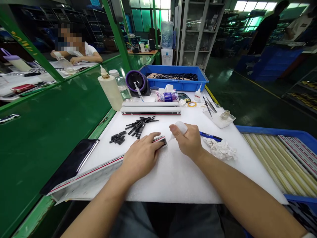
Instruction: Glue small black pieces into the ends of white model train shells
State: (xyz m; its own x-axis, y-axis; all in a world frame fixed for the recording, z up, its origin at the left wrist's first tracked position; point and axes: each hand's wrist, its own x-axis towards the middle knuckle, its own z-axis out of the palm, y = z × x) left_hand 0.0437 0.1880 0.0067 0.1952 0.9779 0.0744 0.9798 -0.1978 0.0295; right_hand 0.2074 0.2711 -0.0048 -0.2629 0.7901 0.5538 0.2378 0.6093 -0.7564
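Note:
My left hand (pixel 140 152) is wrapped over the far end of a long white channel profile (pixel 86 177) with a red stripe, which runs back to the table's near left corner. In my right hand (pixel 188 140) is a small white squeeze bottle (pixel 181 127), closed in the fingers. Its thin nozzle points down and left, close to the open end of the profile; whether it touches I cannot tell. Beyond my left hand lie a heap of black strips (pixel 140 126) and a smaller pile of black pieces (pixel 118 137).
Two white profiles (pixel 151 112) lie across the table. Behind them stand a blue bin (pixel 173 86), a tissue pack (pixel 167 96) and a syringe (pixel 138 92). Right of my right hand are a blue pen (pixel 210 136) and crumpled tissue (pixel 220 149). A person (pixel 81 53) sits at the left bench.

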